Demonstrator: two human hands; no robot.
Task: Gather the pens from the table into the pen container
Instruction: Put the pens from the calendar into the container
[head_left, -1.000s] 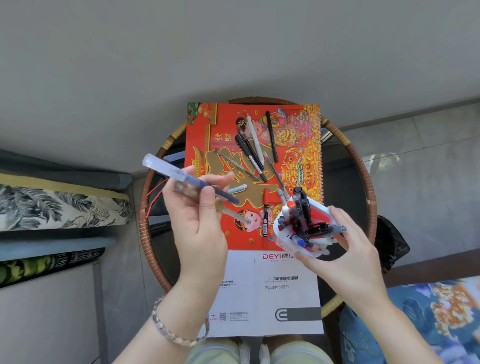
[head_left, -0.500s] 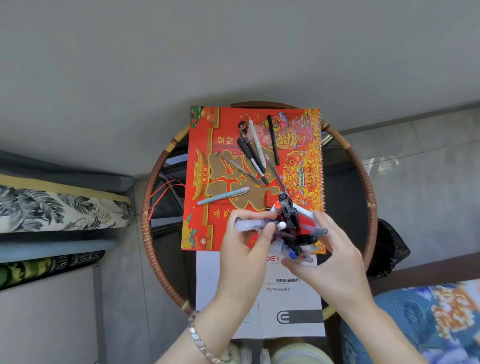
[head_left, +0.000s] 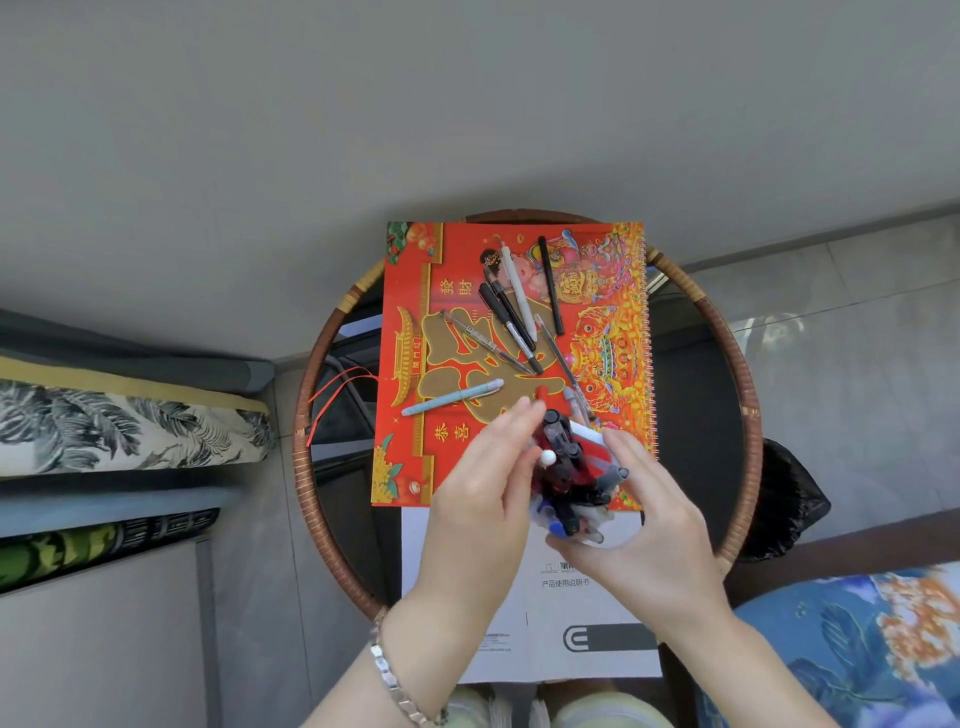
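Note:
My right hand grips the white pen container from the right, just above the near part of the red calendar. It is packed with several pens, dark and clear, which hide most of it. My left hand is against the container's left side with its fingers spread and nothing in them; its thumb is next to a white ball-tipped pen. Loose on the calendar lie a light blue pen, a clear pen, a thin black pen and a crossed bunch of black and white pens.
A red calendar and a white printed sheet cover a round dark table with a rattan rim. Patterned cushions are at left. At right sit a floral cushion and a black bag.
My left hand carried two pens from the left over to the container, pushed them in and let go. The container has stayed in my right hand.

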